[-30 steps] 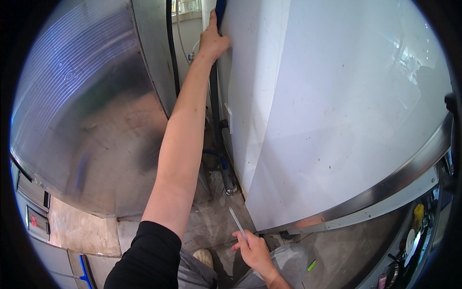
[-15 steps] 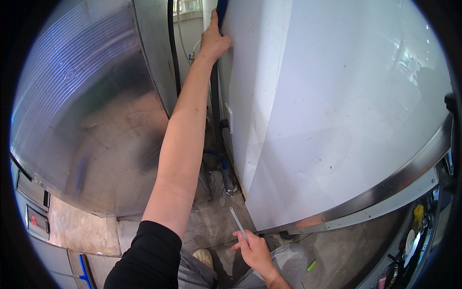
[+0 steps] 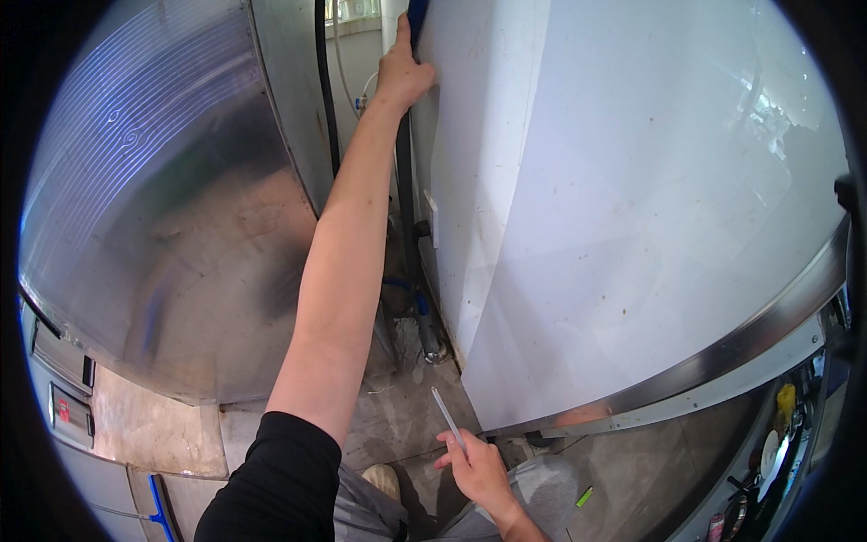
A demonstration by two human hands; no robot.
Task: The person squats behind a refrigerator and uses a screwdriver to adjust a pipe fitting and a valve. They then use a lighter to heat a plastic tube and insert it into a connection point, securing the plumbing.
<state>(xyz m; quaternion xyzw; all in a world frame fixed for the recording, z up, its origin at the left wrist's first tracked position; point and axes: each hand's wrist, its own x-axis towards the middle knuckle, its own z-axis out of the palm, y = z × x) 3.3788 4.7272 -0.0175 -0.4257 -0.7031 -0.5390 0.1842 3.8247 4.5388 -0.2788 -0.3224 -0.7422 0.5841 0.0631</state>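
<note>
My left arm stretches up into the gap between a metal cabinet [image 3: 208,298] and a white panel [image 3: 614,226]. At its far end my left hand [image 3: 404,79] has one finger lying along a dark blue strip-like thing [image 3: 417,13]; its other fingers are mostly hidden, and the hand appears closed on this thing. Low and near my knees, my right hand [image 3: 480,471] holds a thin grey rod [image 3: 448,416] between the fingers. The rod's free end points up and away to the left, apart from the panel.
A dark upright pipe [image 3: 406,208] runs down the gap to a metal floor fitting [image 3: 433,348], beside a blue hose [image 3: 411,291]. A bright green oblong thing [image 3: 584,498] lies on the tiles. A blue squeegee-like tool [image 3: 160,506] is at lower left; mixed items crowd a shelf at lower right.
The view has shifted very slightly. Both hands keep their places, and the rod stays in the right hand.
</note>
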